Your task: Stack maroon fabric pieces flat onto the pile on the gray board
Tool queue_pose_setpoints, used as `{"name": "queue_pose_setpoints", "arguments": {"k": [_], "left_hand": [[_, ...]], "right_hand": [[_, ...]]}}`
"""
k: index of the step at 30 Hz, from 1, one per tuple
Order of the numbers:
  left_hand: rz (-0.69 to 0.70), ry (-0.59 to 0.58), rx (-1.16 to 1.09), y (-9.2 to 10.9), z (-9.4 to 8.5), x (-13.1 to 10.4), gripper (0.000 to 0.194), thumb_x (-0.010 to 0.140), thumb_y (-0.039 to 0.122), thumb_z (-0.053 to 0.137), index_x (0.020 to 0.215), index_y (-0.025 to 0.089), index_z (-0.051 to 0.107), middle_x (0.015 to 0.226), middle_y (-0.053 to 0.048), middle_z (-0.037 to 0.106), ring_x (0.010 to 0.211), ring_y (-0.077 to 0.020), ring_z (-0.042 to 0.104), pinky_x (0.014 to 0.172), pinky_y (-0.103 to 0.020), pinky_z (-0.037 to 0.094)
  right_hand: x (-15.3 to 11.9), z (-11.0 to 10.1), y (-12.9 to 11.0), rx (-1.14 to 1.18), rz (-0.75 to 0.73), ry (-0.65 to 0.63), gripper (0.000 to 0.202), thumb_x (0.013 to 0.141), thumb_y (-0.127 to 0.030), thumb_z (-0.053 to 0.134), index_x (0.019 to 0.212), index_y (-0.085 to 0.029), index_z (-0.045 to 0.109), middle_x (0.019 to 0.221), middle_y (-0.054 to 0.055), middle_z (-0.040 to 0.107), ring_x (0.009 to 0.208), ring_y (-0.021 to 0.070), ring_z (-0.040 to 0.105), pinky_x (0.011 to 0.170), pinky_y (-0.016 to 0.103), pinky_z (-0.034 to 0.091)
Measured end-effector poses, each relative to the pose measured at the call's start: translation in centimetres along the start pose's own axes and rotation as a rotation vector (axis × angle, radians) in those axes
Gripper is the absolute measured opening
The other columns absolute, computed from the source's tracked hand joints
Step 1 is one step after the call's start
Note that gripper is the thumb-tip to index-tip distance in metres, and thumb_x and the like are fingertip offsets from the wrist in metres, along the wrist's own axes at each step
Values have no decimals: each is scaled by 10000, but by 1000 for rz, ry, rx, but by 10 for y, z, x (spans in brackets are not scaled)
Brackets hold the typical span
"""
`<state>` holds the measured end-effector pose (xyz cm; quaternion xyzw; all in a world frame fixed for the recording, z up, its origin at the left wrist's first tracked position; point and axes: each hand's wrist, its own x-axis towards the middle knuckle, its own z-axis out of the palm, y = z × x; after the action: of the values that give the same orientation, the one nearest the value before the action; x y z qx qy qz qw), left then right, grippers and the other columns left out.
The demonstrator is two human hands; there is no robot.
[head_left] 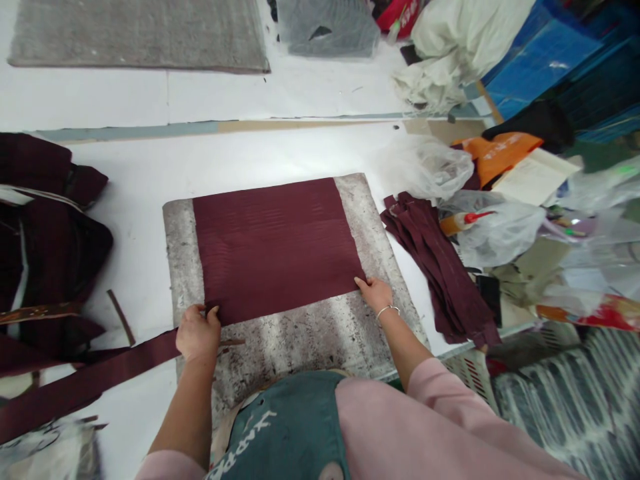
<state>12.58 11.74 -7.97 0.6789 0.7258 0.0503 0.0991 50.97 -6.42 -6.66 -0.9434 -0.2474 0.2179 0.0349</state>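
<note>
The maroon sheet (273, 247) lies flat on a grey mottled board (320, 340), which sits on the white worktop (150, 173) near its front edge; the sheet covers the board's far part and leaves bare strips at the left and right and a wide band at the front. The left hand (198, 333) is closed on the sheet's near left corner, fingers curled over the edge, and the right hand (375, 293) rests with fingertips pressing the near right corner, so the hands are well apart, one at each front corner. By the look of it the step in hand is squaring or smoothing the sheet on the board. A next move would call for both corners to go together, so the sheet stays flat and its edges stay parallel to the board's. A long maroon strap (85, 380) runs from under the left hand toward the worktop's left front corner. A heap of maroon strips (440, 267) lies off the board's right edge, beside clear plastic bags (430, 167). Dark maroon bags (45, 233) sit at the left edge, and a grey mat (135, 33) lies along the far edge.
</note>
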Motion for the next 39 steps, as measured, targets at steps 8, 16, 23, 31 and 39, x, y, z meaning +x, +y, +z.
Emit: {"name": "queue_pose_setpoints", "arguments": {"k": [8,16,23,31,39], "left_hand": [[-151,-91,-190,-14,7,13,382,728,544,546,862,193,617,835,-64,648,807,-241,595,714,-341,443],[-193,-217,-238,-18,7,24,381,682,560,592,819,204,613,749,-22,625,716,-214,587,683,-325,428],[102,135,-73,-9,8,1,380,815,476,465,995,164,589,979,-129,558,967,-285,516,815,-391,401],[341,136,23,-14,32,-3,344,894,280,320,1028,144,605,983,-143,562,934,-276,495,843,-389,356],[317,179,55,-13,31,-20,345,886,308,372,1130,155,562,1139,-141,543,988,-298,464,789,-393,348]], "right_hand": [[2,1,1,-18,-6,0,506,833,-622,396,706,-189,625,743,79,673,756,226,624,659,297,413],[0,-4,-2,-80,-29,-38,509,851,-612,377,801,-184,648,798,93,678,807,229,630,708,302,436],[3,-28,-13,-194,-12,-16,597,745,-666,504,895,-113,669,969,232,642,922,345,604,740,402,440],[-29,-7,-8,-149,-500,294,478,910,-381,404,1309,-120,438,1347,164,451,1254,260,384,1018,395,312],[-69,57,-31,-244,-1055,143,639,883,-442,455,1421,-143,285,1505,101,201,1388,241,102,1114,470,131]]}}
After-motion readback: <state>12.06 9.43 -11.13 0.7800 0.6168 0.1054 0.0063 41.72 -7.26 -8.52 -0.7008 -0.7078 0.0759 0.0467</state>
